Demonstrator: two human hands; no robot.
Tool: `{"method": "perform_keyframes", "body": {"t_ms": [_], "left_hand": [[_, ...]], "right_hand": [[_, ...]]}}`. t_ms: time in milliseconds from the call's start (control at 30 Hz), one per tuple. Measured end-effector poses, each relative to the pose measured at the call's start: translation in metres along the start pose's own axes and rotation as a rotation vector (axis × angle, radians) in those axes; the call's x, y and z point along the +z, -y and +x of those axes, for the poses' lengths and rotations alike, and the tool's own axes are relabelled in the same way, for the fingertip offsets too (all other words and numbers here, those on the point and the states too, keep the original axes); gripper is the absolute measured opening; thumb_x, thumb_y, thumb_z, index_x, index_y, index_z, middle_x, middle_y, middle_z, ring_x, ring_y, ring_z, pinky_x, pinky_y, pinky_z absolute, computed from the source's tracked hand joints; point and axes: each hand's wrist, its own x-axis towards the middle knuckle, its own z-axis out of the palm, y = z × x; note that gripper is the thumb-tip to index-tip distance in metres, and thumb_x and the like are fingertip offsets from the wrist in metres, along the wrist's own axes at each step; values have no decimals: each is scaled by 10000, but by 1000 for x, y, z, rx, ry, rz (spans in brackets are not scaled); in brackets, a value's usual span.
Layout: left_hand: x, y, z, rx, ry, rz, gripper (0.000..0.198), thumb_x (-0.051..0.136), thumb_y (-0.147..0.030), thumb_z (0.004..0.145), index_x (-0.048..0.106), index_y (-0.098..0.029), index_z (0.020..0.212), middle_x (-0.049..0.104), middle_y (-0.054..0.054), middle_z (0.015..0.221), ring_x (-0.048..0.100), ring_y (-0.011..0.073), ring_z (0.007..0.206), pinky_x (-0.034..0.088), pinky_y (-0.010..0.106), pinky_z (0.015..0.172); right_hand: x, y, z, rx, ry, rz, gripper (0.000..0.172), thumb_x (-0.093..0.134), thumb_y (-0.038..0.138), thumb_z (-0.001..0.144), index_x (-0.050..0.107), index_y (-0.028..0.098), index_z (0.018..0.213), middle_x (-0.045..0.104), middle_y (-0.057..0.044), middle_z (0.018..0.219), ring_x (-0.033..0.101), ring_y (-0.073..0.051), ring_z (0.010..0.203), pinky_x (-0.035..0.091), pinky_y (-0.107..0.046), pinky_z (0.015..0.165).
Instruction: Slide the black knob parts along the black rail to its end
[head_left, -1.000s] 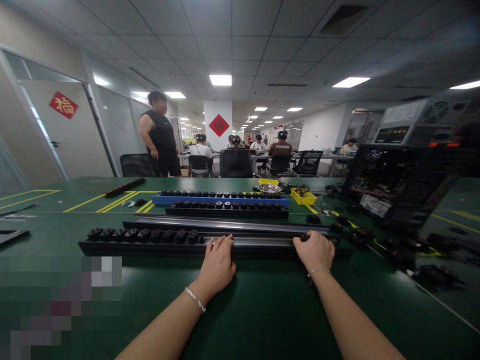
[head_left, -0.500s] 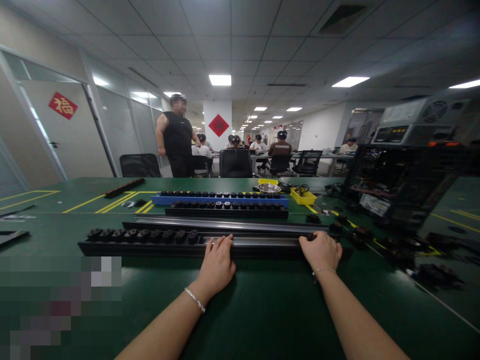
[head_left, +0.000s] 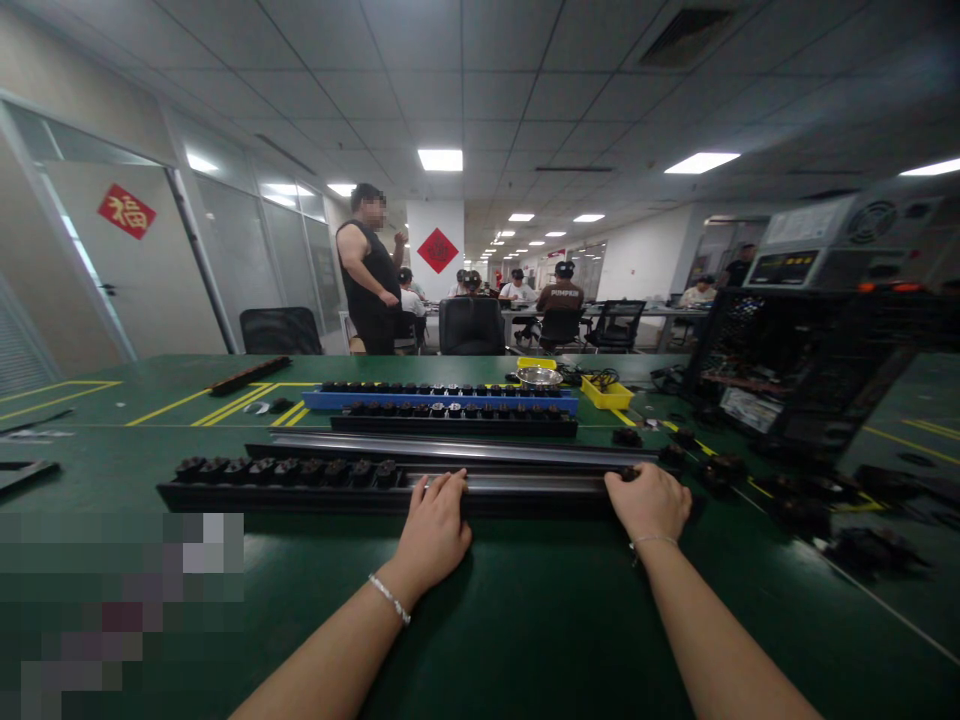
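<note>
A long black rail (head_left: 525, 508) with a shiny metal channel lies across the green table in front of me. Several small black knobbed blocks (head_left: 289, 472) stand in a row along its left half. My left hand (head_left: 437, 520) grips the rail's near wall just right of that row, its fingers over the channel and the thumb on the near side. Near the rail's right end, my right hand (head_left: 651, 503) is closed around a small black block (head_left: 628, 473) at the channel, mostly hidden by the fingers.
Behind lies another black rail (head_left: 450, 452), then a black rail (head_left: 450, 425) and a blue rail (head_left: 442, 402), both bearing blocks. A yellow bin (head_left: 606, 393) and metal bowl (head_left: 540, 377) stand farther back. Loose black parts (head_left: 874, 550) and an open computer case (head_left: 780, 360) are at right.
My right hand has shifted slightly to the right along the rail with the block. My left hand stays in place. A standing person in the background has turned and raised a hand.
</note>
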Motion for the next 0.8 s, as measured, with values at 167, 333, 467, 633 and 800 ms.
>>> {"method": "perform_keyframes", "body": {"t_ms": [167,333,467,633,800], "left_hand": [[-1,-1,0,1,1,-7,441,488,-127,714,495,-190,1150,502,62,1340,406,225,1252,183,448,1108],[-1,0,0,-3,1,-7,434,478,-124,715,499,-194,1142,506,59,1337,408,230,1250,183,452,1105],[-1,0,0,0,3,-8,427,474,-128,719,499,-196,1139,504,55,1339,407,227,1251,178,451,1107],[-3,-2,1,-8,4,-3,467,484,-123,706,487,-192,1168,522,69,1318,422,227,1239,198,451,1101],[-4,-3,1,-15,8,-11,454,481,-119,701,496,-190,1150,519,70,1323,424,230,1240,200,457,1102]], "right_hand": [[-2,-4,3,19,-11,5,376,473,399,690,601,131,921,626,-158,973,515,-293,1011,298,-455,953],[-2,-7,5,33,-17,-7,378,474,409,697,611,130,913,630,-150,939,523,-297,1000,317,-456,931],[-3,-7,6,30,1,-13,400,474,419,699,614,121,926,628,-156,955,522,-301,1004,320,-460,931],[-4,-9,7,52,-3,-9,386,476,413,693,623,128,908,627,-151,927,528,-296,980,327,-462,924],[-4,-13,9,87,-16,-5,386,484,415,687,626,135,913,626,-145,926,523,-305,1005,310,-469,953]]}}
